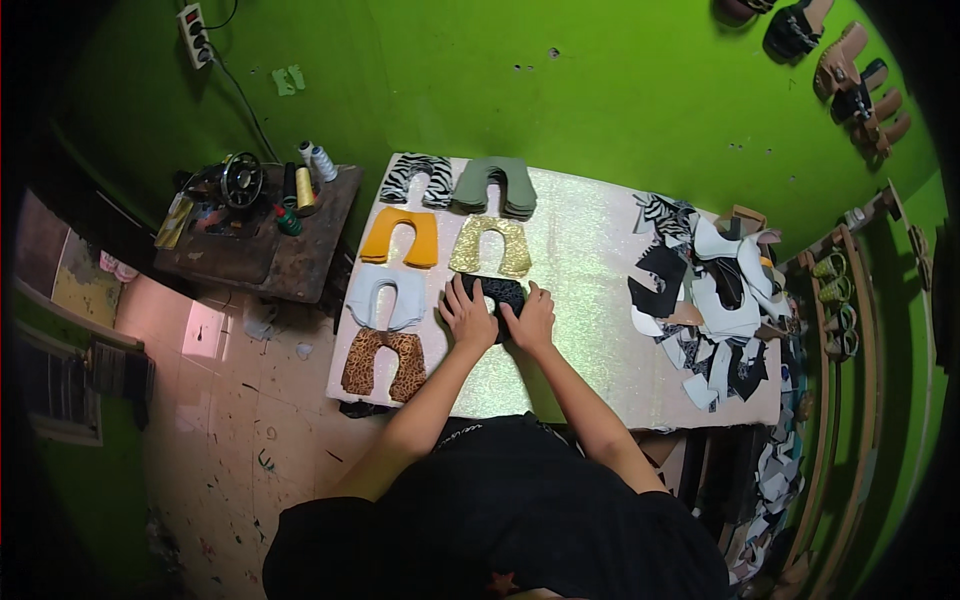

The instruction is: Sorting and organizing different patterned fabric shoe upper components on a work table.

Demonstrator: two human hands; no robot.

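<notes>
Both palms flat on the black stack point(497, 292)

Our left hand point(468, 316) and right hand point(530, 318) press it with fingers spread, gripping nothing; a sideways slip could nudge the gold stack point(490, 246) just beyond.

A small shoemaking workshop. Stacks of cut U-shaped uppers point(440, 238) lie in rows on a glittery worktable point(590, 270) beside a heap of offcuts point(705, 300). An old sewing machine point(235, 190) with thread cones stands nearby, and finished sandals point(850, 80) hang on the green wall point(600, 90).
</notes>
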